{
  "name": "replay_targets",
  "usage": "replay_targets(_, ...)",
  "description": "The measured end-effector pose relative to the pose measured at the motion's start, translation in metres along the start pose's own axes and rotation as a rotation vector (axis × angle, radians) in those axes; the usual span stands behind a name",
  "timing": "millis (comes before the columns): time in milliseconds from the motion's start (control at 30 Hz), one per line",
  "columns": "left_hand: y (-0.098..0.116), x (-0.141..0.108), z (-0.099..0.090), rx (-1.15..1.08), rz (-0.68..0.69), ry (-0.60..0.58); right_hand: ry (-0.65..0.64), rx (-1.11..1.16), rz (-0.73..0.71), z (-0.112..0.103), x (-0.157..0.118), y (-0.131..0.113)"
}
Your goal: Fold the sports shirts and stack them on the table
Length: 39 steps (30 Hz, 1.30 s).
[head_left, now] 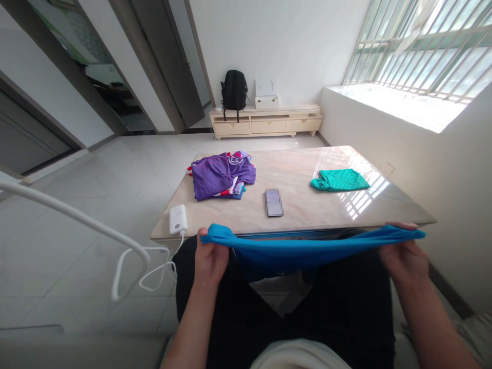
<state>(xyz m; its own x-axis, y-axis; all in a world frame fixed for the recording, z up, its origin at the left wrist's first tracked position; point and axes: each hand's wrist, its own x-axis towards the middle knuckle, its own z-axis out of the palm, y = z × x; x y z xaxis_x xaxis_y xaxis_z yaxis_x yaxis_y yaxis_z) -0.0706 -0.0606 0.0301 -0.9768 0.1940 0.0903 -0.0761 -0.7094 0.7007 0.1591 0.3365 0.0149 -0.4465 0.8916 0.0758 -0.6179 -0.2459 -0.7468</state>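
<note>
A blue piece of cloth (292,251), which looks like a garment, is stretched sideways above my lap at the table's near edge. My left hand (211,259) is closed on its left end, thumb on top. At the other end my right hand (405,256) grips the cloth, with the fingers partly hidden beneath it. The lower part of the cloth hangs down between my knees. Beyond it on the table lie a pile of clothes (215,177) with a purple shirt on top, a phone (273,202), and a folded green garment (340,180) to the right.
The marble-topped table (295,169) stands before my knees. A white power bank (178,219) with a cable (154,284) sits at its left edge. A curved white tube (77,212) crosses the left side. Farther back, a low cabinet (269,125) carries a black backpack (234,91).
</note>
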Motion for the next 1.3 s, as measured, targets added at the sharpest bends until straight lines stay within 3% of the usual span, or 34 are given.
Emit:
replay_targets(167, 0.000, -0.009, 0.030, -0.015, -0.153, -0.165, -0.220, -0.151, 0.214, 0.035, -0.020, -0.010)
replay_targets(367, -0.037, -0.038, 0.081, 0.126, -0.362, -0.517, -0.675, -0.484, 0.337, 0.116, -0.078, 0.009)
replay_targets(500, -0.049, -0.046, 0.096, 0.222, -0.370, -0.555, -0.763, -0.546, 0.333, 0.147, -0.103, 0.022)
replay_targets(600, -0.048, -0.046, 0.092, 0.251, -0.369, -0.519, -0.791, -0.518, 0.370, 0.150, -0.106, 0.022)
replay_targets(833, -0.040, -0.047, 0.091, 0.355, -0.354, -0.587, -0.848, -0.469, 0.479, 0.147, -0.101, 0.021)
replay_targets(1133, -0.041, -0.047, 0.089, 0.283, -0.594, -0.659, -1.014, -0.539, 0.470, 0.139, -0.096, 0.024)
replay_targets(1300, -0.045, -0.053, 0.087, 0.317, -0.611, -0.672, -1.005, -0.563, 0.483, 0.131, -0.097, 0.029)
